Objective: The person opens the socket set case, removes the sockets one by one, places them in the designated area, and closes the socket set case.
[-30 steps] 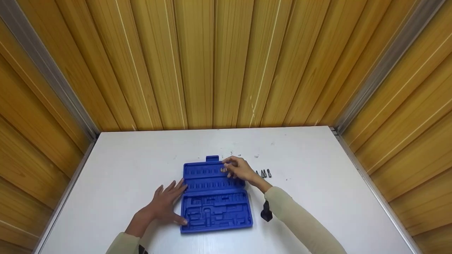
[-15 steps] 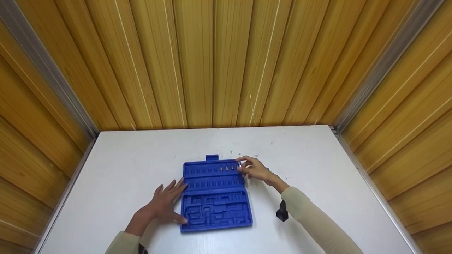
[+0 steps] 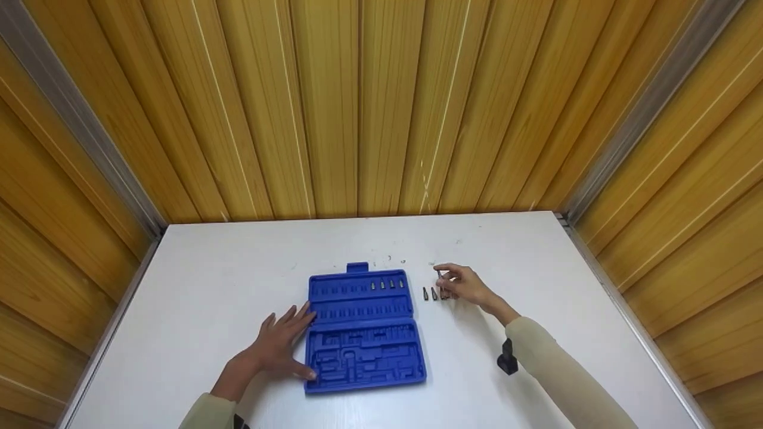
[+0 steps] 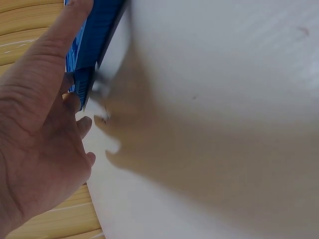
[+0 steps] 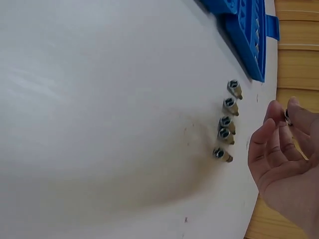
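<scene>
An opened blue plastic case (image 3: 363, 325) with moulded recesses lies on the table. Several socket bits (image 3: 382, 285) sit at the right end of its top row. My left hand (image 3: 279, 342) lies along the case's left edge, fingers spread, thumb touching the lower left side; in the left wrist view the hand (image 4: 50, 124) is beside the blue rim. To the right of the case my right hand (image 3: 468, 286) pinches a small metal socket bit (image 5: 287, 117) between thumb and finger. Below that hand several loose socket bits (image 5: 230, 104) form a row on the table, partly hidden in the head view.
The white table (image 3: 238, 262) carries small dark marks behind the case. Wood-patterned panels (image 3: 357, 107) enclose the back and both sides. The case's latch tab (image 3: 357, 267) sticks out toward the back.
My right hand has moved right, from the case's top row to the loose socket bits. One more socket bit now sits in that row. The left hand has stayed in place.
</scene>
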The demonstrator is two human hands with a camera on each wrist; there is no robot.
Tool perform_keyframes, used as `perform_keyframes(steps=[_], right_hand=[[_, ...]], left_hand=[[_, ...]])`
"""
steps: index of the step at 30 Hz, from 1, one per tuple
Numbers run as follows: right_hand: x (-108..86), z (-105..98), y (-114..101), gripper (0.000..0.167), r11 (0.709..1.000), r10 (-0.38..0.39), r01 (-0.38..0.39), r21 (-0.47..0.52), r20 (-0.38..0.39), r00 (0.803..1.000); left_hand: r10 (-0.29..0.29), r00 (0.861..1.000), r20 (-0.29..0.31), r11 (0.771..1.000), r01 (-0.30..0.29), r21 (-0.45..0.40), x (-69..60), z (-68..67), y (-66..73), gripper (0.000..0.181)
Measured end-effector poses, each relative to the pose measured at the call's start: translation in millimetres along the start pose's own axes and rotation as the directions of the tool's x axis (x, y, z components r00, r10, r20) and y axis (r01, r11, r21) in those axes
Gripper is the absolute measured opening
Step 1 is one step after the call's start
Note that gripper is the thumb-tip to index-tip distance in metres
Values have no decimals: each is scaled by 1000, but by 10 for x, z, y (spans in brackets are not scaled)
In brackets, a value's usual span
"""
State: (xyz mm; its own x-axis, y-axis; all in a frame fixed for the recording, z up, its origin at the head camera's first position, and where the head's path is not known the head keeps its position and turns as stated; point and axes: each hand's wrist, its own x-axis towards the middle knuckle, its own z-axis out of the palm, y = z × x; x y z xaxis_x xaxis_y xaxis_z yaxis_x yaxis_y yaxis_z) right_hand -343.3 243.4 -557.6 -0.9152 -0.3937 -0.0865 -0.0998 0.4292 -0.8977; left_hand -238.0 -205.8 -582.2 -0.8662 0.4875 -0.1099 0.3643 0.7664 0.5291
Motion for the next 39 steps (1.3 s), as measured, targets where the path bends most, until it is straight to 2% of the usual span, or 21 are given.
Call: perform_keyframes(steps=[7,12,19,21,23,26,33,39], right_hand=[[-119,-177,158,43,993,-22,10,-118,-95,995],[-149,-235,316,40,984,-19,-3,-179,-121,992],[-216,-256,474,35,966,-125,98,-238,-99,987],[-220,-243,499,34,960,-113,81,-267,-105,988],[-211,-223,511,35,956,-61,24,-294,-118,991],[-199,-200,519,35,942,-18,-24,-334,-121,993],[-184,-210,485,39,939,-2,-23,-343,-72,997],[-149,-262,461,35,949,-27,12,-314,-42,999]], left_hand=[[-12,1000,13,1000,13,-11,4,-14,6,130],[-13,1000,14,1000,13,-12,4,-11,-2,130],[-4,1000,7,1000,4,-16,8,11,-22,130],[-3,1000,6,1000,3,-20,8,14,-23,130],[-4,1000,4,1000,5,-23,10,16,-23,130],[-1,1000,2,1000,1,-23,9,12,-13,130],[19,1000,-2,1000,-19,-10,1,6,-1,129],[-11,1000,14,1000,11,-25,3,11,-6,130]])
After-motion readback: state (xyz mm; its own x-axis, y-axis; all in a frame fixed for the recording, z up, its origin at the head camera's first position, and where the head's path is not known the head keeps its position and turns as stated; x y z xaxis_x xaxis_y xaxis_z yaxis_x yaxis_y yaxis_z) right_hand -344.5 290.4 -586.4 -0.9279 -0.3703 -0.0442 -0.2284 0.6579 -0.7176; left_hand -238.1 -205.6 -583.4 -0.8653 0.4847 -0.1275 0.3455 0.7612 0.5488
